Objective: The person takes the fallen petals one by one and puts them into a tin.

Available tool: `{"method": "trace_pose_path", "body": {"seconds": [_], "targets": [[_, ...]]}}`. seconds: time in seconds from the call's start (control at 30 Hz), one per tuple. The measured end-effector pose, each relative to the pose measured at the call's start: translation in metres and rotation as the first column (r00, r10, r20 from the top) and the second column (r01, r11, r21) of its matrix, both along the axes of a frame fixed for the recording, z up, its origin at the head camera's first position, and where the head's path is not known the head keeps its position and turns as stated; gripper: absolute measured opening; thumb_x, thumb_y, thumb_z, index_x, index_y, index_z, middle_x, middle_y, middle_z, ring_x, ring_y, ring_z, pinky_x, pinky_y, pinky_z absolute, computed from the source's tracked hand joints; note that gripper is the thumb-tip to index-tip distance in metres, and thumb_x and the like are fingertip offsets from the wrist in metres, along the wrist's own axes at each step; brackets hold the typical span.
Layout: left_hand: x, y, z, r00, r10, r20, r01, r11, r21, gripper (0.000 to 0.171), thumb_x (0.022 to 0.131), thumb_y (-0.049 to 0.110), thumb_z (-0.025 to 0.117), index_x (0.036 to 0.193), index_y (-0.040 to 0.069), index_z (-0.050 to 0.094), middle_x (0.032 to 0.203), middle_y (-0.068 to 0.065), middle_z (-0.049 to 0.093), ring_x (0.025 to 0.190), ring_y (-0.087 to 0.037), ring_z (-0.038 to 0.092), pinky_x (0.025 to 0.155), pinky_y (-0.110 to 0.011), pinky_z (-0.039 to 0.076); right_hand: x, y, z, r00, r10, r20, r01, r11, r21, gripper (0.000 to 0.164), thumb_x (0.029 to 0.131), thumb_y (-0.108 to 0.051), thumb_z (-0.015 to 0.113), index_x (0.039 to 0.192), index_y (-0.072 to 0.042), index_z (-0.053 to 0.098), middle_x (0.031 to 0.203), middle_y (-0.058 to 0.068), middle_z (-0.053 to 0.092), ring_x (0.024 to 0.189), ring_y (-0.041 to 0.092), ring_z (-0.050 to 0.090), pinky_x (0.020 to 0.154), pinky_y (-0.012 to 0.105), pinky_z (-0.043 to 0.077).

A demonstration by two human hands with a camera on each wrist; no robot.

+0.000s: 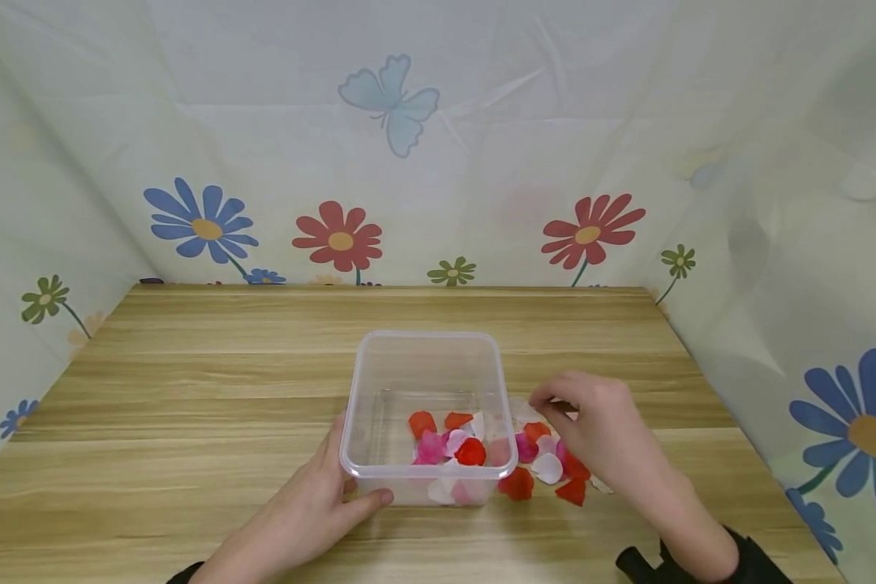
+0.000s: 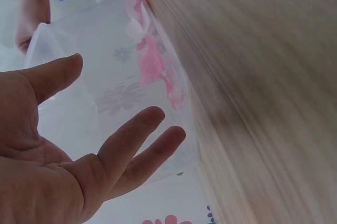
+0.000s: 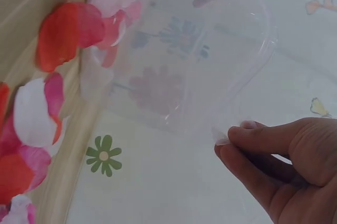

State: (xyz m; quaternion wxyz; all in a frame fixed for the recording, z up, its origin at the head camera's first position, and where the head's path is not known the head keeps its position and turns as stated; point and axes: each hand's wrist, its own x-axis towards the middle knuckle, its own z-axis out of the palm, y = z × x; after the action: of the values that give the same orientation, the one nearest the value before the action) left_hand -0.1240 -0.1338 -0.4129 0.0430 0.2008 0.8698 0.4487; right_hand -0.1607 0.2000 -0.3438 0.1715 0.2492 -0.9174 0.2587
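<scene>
Petals (image 1: pixel 431 448) in red, pink and white lie in the clear box (image 1: pixel 390 470), so the filling looks partly done; a loose pile (image 1: pixel 547 468) on the worktop (image 1: pixel 190 389), just beside the box, seems left to go in. The right hand (image 1: pixel 602 414) pinches a white petal (image 3: pixel 221 138) near the box; the left hand (image 1: pixel 317 499) rests against its side, fingers spread.

Wood-grain table (image 1: pixel 226 381); on it, clear box (image 1: pixel 427 361), loose red, pink, white petals (image 1: pixel 547 468) beside.
</scene>
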Motion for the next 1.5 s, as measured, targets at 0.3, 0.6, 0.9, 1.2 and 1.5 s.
{"method": "trace_pose_path", "body": {"seconds": [0.3, 0.6, 0.9, 1.2, 1.5], "targets": [[0.0, 0.0, 0.0, 1.0, 0.01, 0.017, -0.01, 1.0, 0.002, 0.099, 0.089, 0.021, 0.083, 0.16, 0.023, 0.015, 0.148, -0.01, 0.044, 0.12, -0.024, 0.059, 0.098, -0.039, 0.054, 0.0, -0.017, 0.008, 0.983, 0.103, -0.154, -0.121, 0.986, -0.113, 0.032, 0.07, 0.014, 0.088, 0.09, -0.009, 0.079, 0.09, -0.003, 0.074, 0.08, 0.011, 0.07, 0.07, 0.028, 0.061], [0.0, 0.0, -0.001, 1.0, 0.001, -0.003, -0.001, 1.0, -0.002, 0.096, 0.089, 0.025, 0.083, 0.159, 0.024, 0.017, 0.146, -0.011, 0.046, 0.12, -0.025, 0.059, 0.098, -0.041, 0.054, -0.005, -0.031, 0.0, 0.955, 0.23, -0.186, -0.252, 0.962, -0.108, 0.03, 0.07, 0.014, 0.088, 0.089, -0.008, 0.078, 0.09, -0.003, 0.073, 0.081, 0.011, 0.071, 0.073, 0.021, 0.059], [0.0, 0.0, -0.002, 1.0, -0.011, -0.017, 0.012, 1.0, 0.024, 0.096, 0.089, 0.018, 0.082, 0.159, 0.022, 0.016, 0.145, -0.012, 0.046, 0.118, -0.027, 0.06, 0.098, -0.038, 0.054, -0.006, -0.035, -0.007, 0.948, 0.285, -0.141, -0.301, 0.947, -0.108, 0.032, 0.072, 0.013, 0.086, 0.097, -0.006, 0.077, 0.094, -0.001, 0.073, 0.083, 0.011, 0.071, 0.074, 0.027, 0.061], [0.0, 0.0, -0.002, 1.0, 0.002, -0.007, -0.002, 1.0, 0.005, 0.097, 0.089, 0.022, 0.083, 0.159, 0.023, 0.016, 0.147, -0.011, 0.045, 0.119, -0.026, 0.059, 0.098, -0.04, 0.054, -0.003, -0.033, -0.003, 0.956, 0.271, -0.111, -0.28, 0.957, -0.077, 0.044, 0.075, 0.01, 0.086, 0.115, -0.005, 0.075, 0.112, 0.005, 0.075, 0.1, 0.019, 0.072, 0.079, 0.034, 0.061], [0.0, 0.0, -0.001, 1.0, 0.005, 0.005, -0.005, 1.0, 0.006, 0.097, 0.089, 0.022, 0.083, 0.159, 0.023, 0.017, 0.146, -0.01, 0.046, 0.12, -0.026, 0.059, 0.099, -0.039, 0.054, 0.0, -0.022, 0.001, 0.981, 0.147, -0.126, -0.156, 0.986, -0.064, 0.039, 0.076, 0.007, 0.087, 0.11, -0.008, 0.074, 0.105, 0.002, 0.072, 0.091, 0.014, 0.07, 0.075, 0.03, 0.062]]}}
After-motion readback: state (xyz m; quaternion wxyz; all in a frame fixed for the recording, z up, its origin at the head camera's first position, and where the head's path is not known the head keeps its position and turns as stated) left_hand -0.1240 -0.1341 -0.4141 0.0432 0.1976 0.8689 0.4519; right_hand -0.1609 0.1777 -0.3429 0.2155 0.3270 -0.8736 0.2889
